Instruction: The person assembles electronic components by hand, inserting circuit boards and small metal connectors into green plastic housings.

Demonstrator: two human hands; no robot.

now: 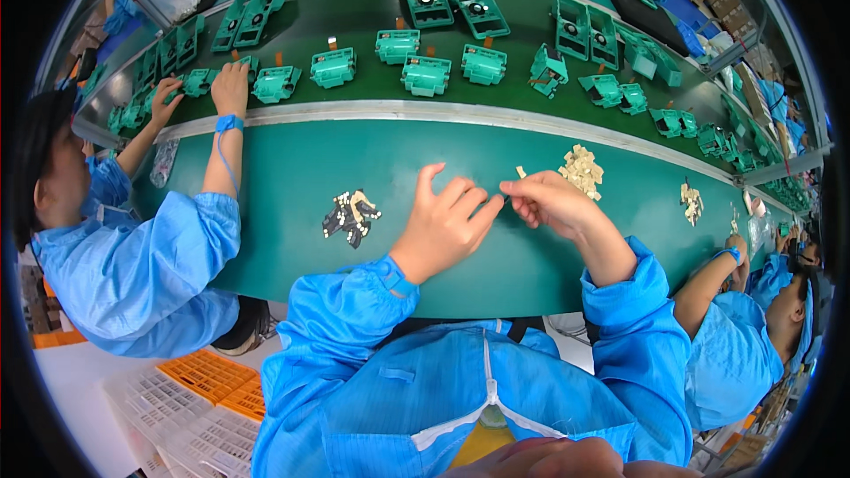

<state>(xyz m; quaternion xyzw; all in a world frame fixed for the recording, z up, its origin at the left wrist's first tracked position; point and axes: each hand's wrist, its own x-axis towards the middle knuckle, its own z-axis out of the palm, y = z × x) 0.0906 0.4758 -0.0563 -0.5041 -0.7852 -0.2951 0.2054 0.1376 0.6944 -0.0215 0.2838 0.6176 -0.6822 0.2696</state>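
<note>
Above the green work table (292, 150), my two hands meet at the fingertips. My left hand (450, 223) has its index finger raised, while the other fingers curl toward a tiny dark piece at the right hand's fingertips. The thumb and index finger of my right hand (553, 204) are pinched together at that spot; the piece is too small to name. A pile of small cream-coloured pieces (582, 172) lies just beyond my right hand, with one loose cream piece (521, 172) beside it. To the left of my left hand is a heap of small black parts with cream ends (351, 217).
Beyond a pale metal rail (381, 111), a green conveyor carries several teal plastic housings (426, 75). Co-workers in blue sit at left (133, 265) and right (735, 327); the left one's hands reach onto the belt. Another small-parts pile (691, 204) lies far right. Orange and white trays (212, 381) stand lower left.
</note>
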